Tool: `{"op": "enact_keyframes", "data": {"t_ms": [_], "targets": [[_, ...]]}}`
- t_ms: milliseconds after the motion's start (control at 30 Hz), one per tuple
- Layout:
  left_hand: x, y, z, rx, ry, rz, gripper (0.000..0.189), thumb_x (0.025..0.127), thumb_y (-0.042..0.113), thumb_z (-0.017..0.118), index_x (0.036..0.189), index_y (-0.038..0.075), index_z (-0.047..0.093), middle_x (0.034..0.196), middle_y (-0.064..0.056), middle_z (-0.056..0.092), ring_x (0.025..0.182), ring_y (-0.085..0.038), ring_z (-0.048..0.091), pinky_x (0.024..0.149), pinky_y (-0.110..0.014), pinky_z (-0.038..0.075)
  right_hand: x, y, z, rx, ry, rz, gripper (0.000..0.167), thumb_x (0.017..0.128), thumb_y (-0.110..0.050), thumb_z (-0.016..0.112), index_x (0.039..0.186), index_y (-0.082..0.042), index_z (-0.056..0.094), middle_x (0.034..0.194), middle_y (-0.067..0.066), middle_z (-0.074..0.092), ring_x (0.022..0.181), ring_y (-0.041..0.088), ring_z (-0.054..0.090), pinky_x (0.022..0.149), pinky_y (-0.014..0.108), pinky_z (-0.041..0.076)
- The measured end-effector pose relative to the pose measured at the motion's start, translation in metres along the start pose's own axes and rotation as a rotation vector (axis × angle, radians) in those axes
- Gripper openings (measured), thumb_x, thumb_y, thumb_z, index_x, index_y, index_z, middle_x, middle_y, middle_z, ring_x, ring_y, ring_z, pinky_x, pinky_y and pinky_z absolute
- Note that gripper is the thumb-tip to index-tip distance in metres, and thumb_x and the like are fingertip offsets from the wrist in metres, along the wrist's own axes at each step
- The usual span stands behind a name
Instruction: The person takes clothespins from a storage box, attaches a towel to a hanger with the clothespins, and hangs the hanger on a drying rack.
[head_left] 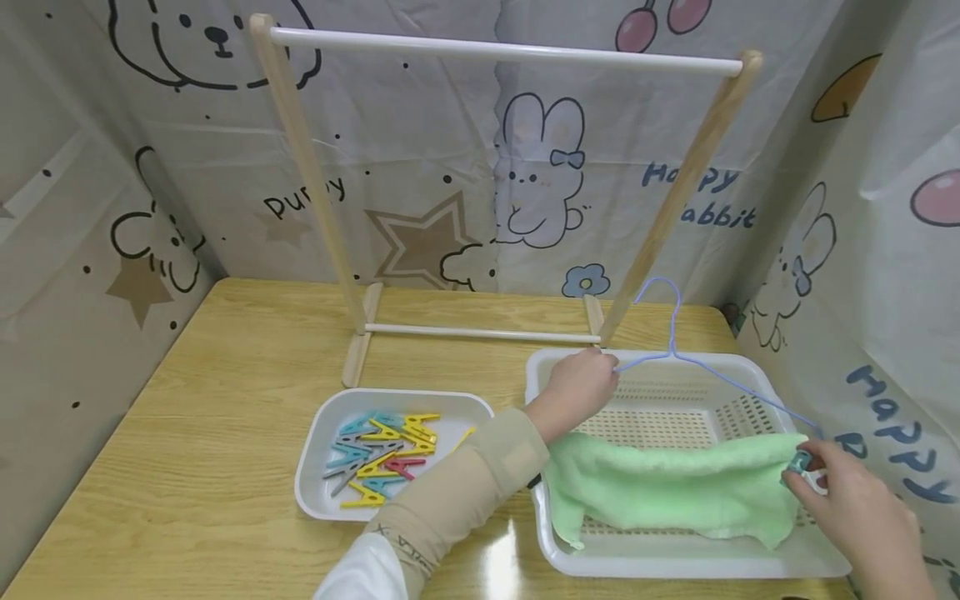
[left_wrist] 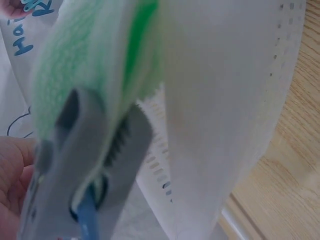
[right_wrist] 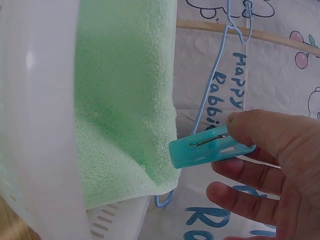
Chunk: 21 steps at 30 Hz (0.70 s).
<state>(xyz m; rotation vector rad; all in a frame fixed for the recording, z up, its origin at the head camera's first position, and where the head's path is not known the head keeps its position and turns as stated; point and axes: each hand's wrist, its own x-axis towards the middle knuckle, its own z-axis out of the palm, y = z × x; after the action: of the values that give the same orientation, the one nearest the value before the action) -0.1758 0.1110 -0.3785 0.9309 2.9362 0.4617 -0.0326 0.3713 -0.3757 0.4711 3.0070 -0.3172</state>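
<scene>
My right hand (head_left: 862, 500) pinches a teal clothespin (right_wrist: 210, 146) between thumb and fingers. The clothespin's tip meets the right edge of a light green towel (head_left: 675, 487), by the end of a blue wire hanger (head_left: 742, 387). Whether it bites on the cloth is unclear. At the hanger's left arm, my left hand (head_left: 581, 387) grips with curled fingers; they are partly hidden in the head view. A grey clothespin (left_wrist: 75, 165) clamps the towel to the blue wire in the left wrist view. The towel hangs over a white perforated basket (head_left: 645, 567).
Left of the basket, a white tray (head_left: 307, 467) holds several yellow, teal, grey and red clothespins (head_left: 382, 450). A wooden rack with a white top bar (head_left: 510, 52) stands behind. Patterned cloth walls (head_left: 450, 125) enclose the wooden table (head_left: 202, 417).
</scene>
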Motion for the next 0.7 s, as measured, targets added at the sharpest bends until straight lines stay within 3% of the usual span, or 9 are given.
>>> {"op": "enact_keyframes", "data": {"t_ms": [133, 300, 533, 700], "targets": [[-0.001, 0.001, 0.0, 0.002, 0.017, 0.003, 0.021, 0.092, 0.023, 0.05, 0.087, 0.016, 0.069, 0.088, 0.001, 0.065, 0.074, -0.009, 0.059, 0.049, -0.021, 0.044, 0.001, 0.002, 0.001, 0.004, -0.004, 0.003, 0.049, 0.084, -0.031, 0.057, 0.116, 0.003, 0.043, 0.1, 0.02, 0.055, 0.085, 0.035, 0.052, 0.059, 0.055, 0.037], [-0.002, 0.002, -0.004, -0.011, 0.041, 0.017, 0.019, 0.091, 0.024, 0.051, 0.093, 0.017, 0.069, 0.096, 0.0, 0.065, 0.073, -0.01, 0.059, 0.05, -0.021, 0.045, 0.003, 0.007, 0.005, -0.005, -0.003, 0.01, 0.052, 0.082, -0.032, 0.059, 0.116, 0.003, 0.043, 0.101, 0.02, 0.056, 0.084, 0.036, 0.052, 0.06, 0.055, 0.037], [-0.004, 0.006, -0.008, -0.013, 0.066, 0.041, 0.019, 0.091, 0.024, 0.051, 0.092, 0.018, 0.068, 0.079, 0.004, 0.061, 0.062, -0.006, 0.052, 0.045, -0.02, 0.04, 0.002, 0.01, 0.005, 0.001, 0.007, -0.008, 0.05, 0.083, -0.033, 0.058, 0.115, 0.003, 0.044, 0.101, 0.02, 0.056, 0.084, 0.036, 0.053, 0.059, 0.054, 0.037], [-0.006, 0.01, -0.014, -0.015, 0.064, 0.046, 0.019, 0.092, 0.025, 0.05, 0.093, 0.019, 0.067, 0.081, 0.007, 0.061, 0.066, -0.005, 0.054, 0.044, -0.019, 0.039, 0.0, 0.009, 0.005, 0.008, 0.019, -0.024, 0.049, 0.084, -0.036, 0.057, 0.114, 0.001, 0.045, 0.101, 0.019, 0.056, 0.084, 0.035, 0.053, 0.058, 0.053, 0.037]]}}
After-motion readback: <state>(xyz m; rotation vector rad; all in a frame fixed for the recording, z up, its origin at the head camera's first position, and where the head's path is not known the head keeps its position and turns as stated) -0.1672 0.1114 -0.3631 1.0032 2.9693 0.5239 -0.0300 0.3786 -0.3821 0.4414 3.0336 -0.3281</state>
